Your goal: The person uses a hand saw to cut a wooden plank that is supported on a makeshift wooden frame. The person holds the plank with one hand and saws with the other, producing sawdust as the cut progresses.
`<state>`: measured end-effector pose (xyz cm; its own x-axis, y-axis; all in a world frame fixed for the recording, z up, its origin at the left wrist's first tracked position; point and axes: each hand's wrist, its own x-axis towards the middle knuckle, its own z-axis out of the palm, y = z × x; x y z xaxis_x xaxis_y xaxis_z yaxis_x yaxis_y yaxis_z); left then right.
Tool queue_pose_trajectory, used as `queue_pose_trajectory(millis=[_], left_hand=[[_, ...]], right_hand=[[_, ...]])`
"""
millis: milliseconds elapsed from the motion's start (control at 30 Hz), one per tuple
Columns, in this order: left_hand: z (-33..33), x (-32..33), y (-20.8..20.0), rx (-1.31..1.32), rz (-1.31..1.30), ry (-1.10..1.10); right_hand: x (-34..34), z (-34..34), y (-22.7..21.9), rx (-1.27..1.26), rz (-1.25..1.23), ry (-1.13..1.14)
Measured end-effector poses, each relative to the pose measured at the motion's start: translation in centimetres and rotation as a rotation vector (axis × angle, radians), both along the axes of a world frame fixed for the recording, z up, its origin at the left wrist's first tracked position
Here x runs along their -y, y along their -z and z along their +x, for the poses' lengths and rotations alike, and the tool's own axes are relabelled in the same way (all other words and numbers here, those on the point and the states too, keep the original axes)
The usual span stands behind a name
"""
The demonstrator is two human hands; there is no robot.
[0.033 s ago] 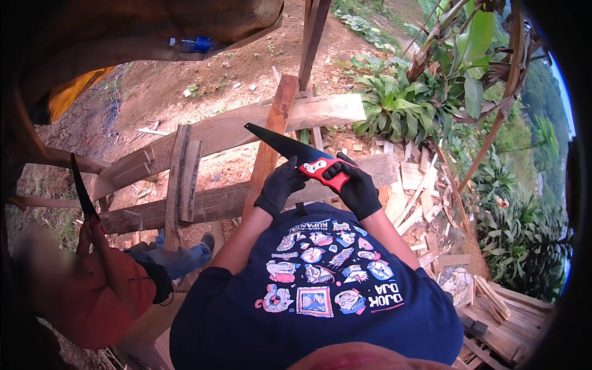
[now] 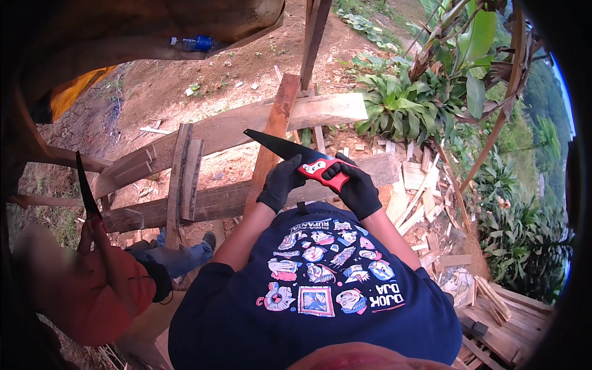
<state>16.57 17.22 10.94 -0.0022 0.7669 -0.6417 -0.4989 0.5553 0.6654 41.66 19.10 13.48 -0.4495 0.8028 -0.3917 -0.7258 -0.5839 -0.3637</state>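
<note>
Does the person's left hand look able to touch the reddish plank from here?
Probably yes: the reddish plank appears close beside the left hand, and the saw blade crosses only higher up, leaving the lower stretch free, though depth is uncertain.

It's an open-air carpentry yard we're standing in: bare earth (image 2: 246,68) at eleven o'clock, rough timber beams (image 2: 336,111) running from nine to one, split wood offcuts (image 2: 414,180) heaped at three, sawn planks (image 2: 524,336) at four. A handsaw (image 2: 285,148) shows at the centre, a second handsaw (image 2: 86,188) at nine; broad-leaved plants (image 2: 394,105) grow around one.
</note>
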Motion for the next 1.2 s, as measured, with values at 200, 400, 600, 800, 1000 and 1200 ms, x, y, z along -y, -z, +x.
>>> queue_pose_trajectory(millis=[200, 400, 600, 800, 1000, 1200], left_hand=[[-0.8, -2.2, 1.7, -0.494, 0.077, 0.051], [1.6, -3.3, -0.7, -0.567, 0.05, 0.071], [2.9, -1.2, 1.3, -0.317, 0.052, 0.07], [-0.5, 0.7, 5.6, -0.533, 0.125, 0.156], [-5.3, 0.6, 14.4, -1.396, -0.109, 0.505], [-5.1, -2.3, 17.2, -1.602, -0.109, 0.567]], right_hand=[[1.2, -0.7, -2.5, 1.284, 0.638, -0.287], [2.2, -1.1, -3.5, 1.549, 1.504, -0.175], [3.6, -1.7, -3.3, 1.536, 1.141, -0.405], [6.3, -0.1, -0.8, 1.388, 0.718, -0.117], [10.8, 1.2, -2.6, 1.411, 0.396, -0.069], [16.0, 2.4, -2.6, 1.466, 0.233, 0.046]])
